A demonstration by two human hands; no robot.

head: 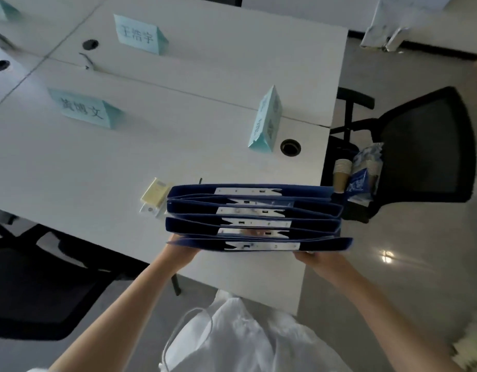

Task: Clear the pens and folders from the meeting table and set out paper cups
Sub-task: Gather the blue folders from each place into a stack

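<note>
Folders [255,217]: blue stack carried above the table [178,108] near its corner, left hand [178,247] and right hand [311,257] gripping the stack's near edge from beneath. Covers gape; best kept level and squeezed together. Paper cups [342,170] wait on the chair [425,146].

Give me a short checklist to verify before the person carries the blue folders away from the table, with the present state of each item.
1. Both hands under the stack of blue folders: left hand and right hand each hold an end. Ok.
2. Stack is even: folders sit shifted against each other. Not ok.
3. Stack is lifted from the white table: cannot tell.
4. Yellow box stays free of the stack: it lies right at the folders' left edge. Cannot tell.
5. Paper cups ready: they wait on the black chair. Ok.
</note>
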